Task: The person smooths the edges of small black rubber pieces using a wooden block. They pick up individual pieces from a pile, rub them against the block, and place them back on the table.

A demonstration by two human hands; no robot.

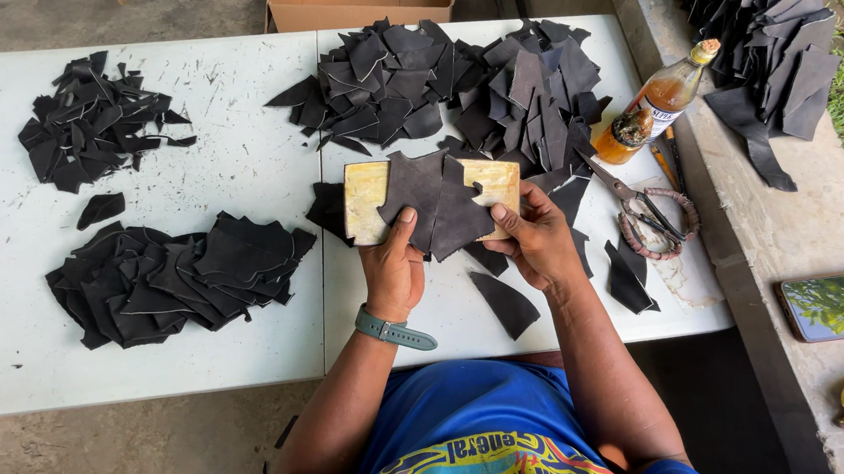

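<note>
Head view: piles of dark leather offcuts [170,282] lie sorted on the white table [235,161]; left hand [391,269] and right hand [533,238] each pinch a black leather piece [435,206] flat against a yellowish board [367,201], probably to align it; scissors [640,205] rest rightward

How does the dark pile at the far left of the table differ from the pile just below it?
The upper left pile is smaller and made of little jagged scraps, loosely scattered. The lower left pile is broader, with larger flat pieces overlapping in a layered spread, and lies nearer the left hand. Both are dark sheet offcuts lying on the white table, untouched by either hand.
</note>
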